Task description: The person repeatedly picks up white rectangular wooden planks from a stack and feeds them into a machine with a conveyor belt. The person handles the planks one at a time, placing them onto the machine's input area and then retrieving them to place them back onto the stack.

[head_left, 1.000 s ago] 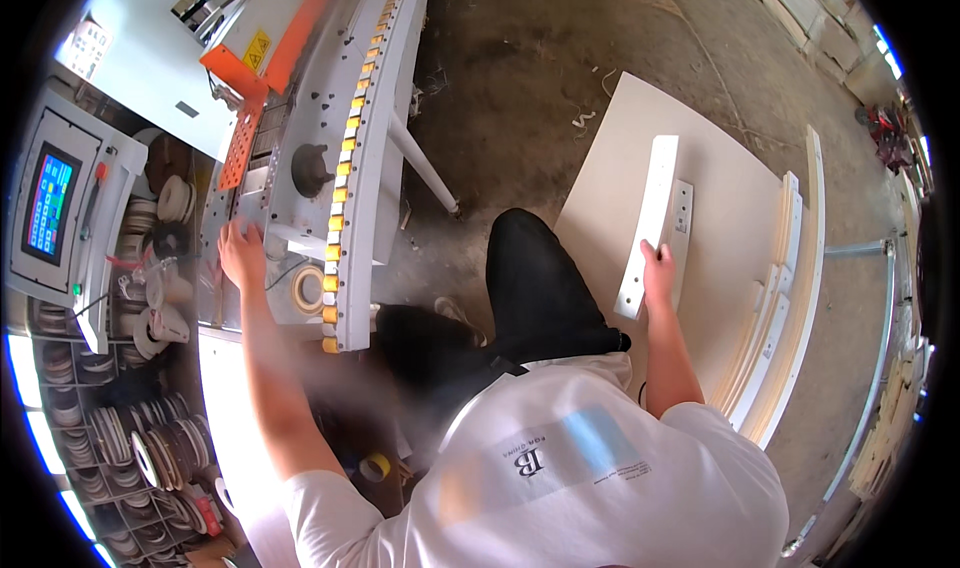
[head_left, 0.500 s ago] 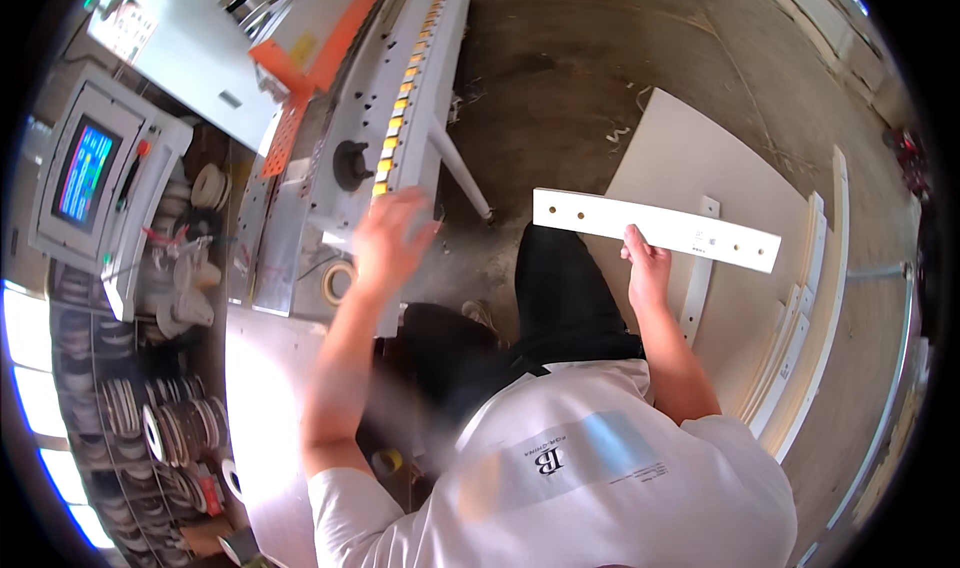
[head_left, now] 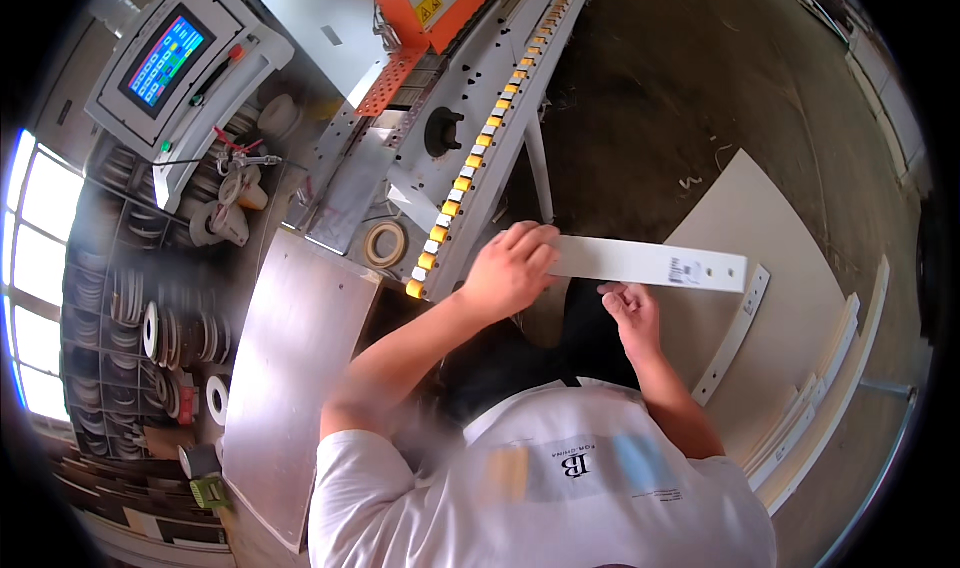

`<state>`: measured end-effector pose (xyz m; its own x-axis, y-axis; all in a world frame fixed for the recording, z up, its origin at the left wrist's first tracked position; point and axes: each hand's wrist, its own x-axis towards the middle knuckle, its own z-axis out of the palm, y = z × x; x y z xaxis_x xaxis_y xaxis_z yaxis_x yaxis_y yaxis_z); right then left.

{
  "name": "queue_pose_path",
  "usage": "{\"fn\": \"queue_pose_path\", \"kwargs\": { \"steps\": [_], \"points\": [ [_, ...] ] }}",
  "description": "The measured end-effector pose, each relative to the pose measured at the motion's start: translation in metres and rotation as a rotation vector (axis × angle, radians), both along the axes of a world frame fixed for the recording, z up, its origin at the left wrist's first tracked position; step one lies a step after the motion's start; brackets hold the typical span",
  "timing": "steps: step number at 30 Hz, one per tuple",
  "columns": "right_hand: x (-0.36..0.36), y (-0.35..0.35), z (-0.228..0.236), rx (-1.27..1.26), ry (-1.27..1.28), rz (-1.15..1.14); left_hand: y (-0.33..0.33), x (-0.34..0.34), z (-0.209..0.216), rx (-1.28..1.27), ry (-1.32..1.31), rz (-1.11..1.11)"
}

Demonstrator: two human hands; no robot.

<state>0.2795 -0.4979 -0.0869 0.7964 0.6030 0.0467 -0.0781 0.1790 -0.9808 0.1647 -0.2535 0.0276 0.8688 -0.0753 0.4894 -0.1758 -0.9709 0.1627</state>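
A long white board strip (head_left: 640, 262) with holes and a small label near its right end is held out in front of me. My left hand (head_left: 515, 268) is closed over the strip's left end, its knuckles facing up. Just below the strip's near edge is my right hand (head_left: 638, 320), with loosely bent fingers and its thumb off the board. Part of those fingers is hidden, so whether they touch the underside is unclear. Left of my left hand runs a machine rail with yellow rollers (head_left: 452, 208).
A large pale panel (head_left: 740, 218) leans at my right, with another holed strip (head_left: 733, 333) on it and long strips beside it. At the left are a metal table (head_left: 300, 368), a tape roll (head_left: 384, 244), a control screen (head_left: 167, 60) and racks of edging rolls (head_left: 185, 333).
My left hand has swung right from beside the rail and taken the strip's left end. The right thumb has come off the strip's face. My view has turned left.
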Motion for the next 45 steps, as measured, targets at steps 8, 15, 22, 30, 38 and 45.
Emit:
{"fn": "queue_pose_path", "kwargs": {
  "steps": [8,15,22,30,38,45],
  "points": [
    [0.004,-0.007,-0.051,-0.181,-0.16,0.101,0.115,-0.07,-0.006,-0.056,-0.075,0.453],
    [0.002,-0.001,-0.045,-0.227,-0.26,0.144,0.227,-0.127,-0.024,0.025,-0.112,0.84],
    [0.005,-0.001,-0.046,-0.267,-0.267,0.123,0.273,-0.139,-0.023,0.166,0.029,1.029],
    [0.007,0.005,-0.051,-0.286,-0.261,0.127,0.29,-0.105,-0.016,0.21,0.11,1.087],
    [0.011,0.009,-0.046,-0.322,-0.267,0.153,0.326,-0.036,-0.026,0.229,0.175,1.149],
    [0.009,0.001,-0.052,-0.26,-0.233,0.126,0.312,-0.033,-0.036,0.232,-0.045,1.132]
  ]
}}
